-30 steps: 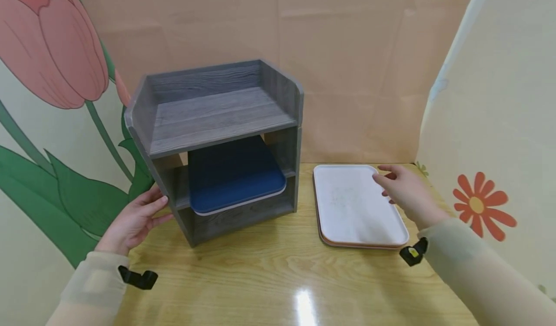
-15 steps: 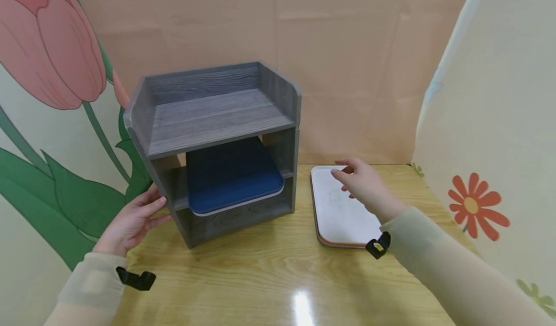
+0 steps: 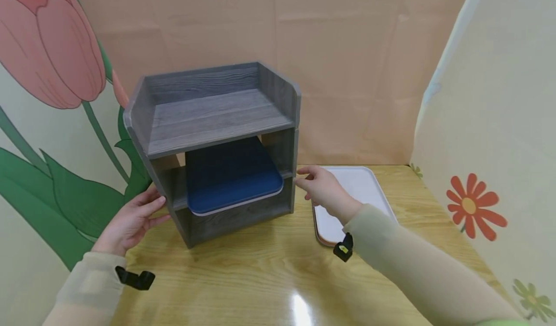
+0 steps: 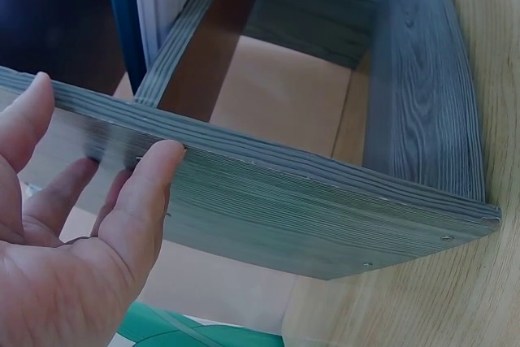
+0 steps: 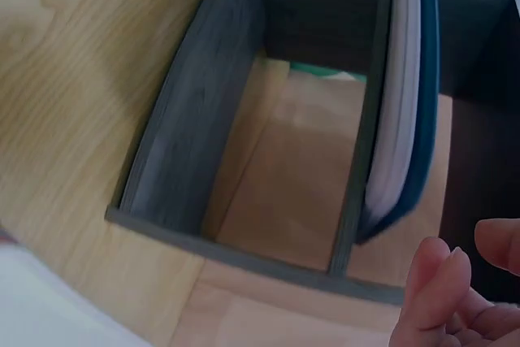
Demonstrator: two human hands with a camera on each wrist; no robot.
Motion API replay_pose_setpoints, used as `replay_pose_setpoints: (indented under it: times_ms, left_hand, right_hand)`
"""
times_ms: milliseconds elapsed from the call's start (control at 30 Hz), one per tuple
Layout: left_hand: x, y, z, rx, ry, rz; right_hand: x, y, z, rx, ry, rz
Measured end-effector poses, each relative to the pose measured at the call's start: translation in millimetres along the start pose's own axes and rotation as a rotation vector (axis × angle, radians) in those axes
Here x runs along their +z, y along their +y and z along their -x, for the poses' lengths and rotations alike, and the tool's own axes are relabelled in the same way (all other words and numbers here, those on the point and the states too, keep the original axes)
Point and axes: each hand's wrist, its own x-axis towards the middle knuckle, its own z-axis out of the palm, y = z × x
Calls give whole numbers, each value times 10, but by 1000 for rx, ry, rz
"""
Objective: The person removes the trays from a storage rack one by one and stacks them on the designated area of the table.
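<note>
A grey wood-grain shelf unit (image 3: pixel 226 118) stands on the table, turned at a slight angle. On its middle shelf lies a blue tray (image 3: pixel 234 186) with a white tray (image 5: pixel 393 119) under it, both jutting out at the front. My left hand (image 3: pixel 132 220) rests against the outer left side panel (image 4: pixel 268 201), fingers fairly straight. Beside the unit's right panel is my right hand (image 3: pixel 326 191), thumb and fingers apart and loosely bent, holding nothing; whether it touches the panel I cannot tell. Partly behind that hand lies a stack of trays with a white tray (image 3: pixel 365 186) on top.
The wooden table (image 3: pixel 260 263) meets a peach-coloured backdrop (image 3: pixel 356 75) at the rear. A wall with a tulip picture (image 3: pixel 65 51) stands close on the left, and a wall with flower pictures (image 3: pixel 469 205) on the right.
My right hand has moved left, from above the right side of the tray stack to the shelf unit's right panel. The left hand stays at the left panel.
</note>
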Motion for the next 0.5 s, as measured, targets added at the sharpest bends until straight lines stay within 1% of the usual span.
replay_pose_setpoints:
  times_ms: [133,300,400,500]
  left_hand:
    - [2,-1,9,-9,11,-17]
    - [3,3,8,-24,18,-29]
    - [3,5,8,-28,20,-34]
    - [4,9,10,-25,20,-37]
  right_hand:
    - [120,-42,-42,17,-9,4]
    - [233,-69,-117,25,8,18]
    - [285,-78,-160,28,18,-3]
    - [328,-83,-198,31,16,-48]
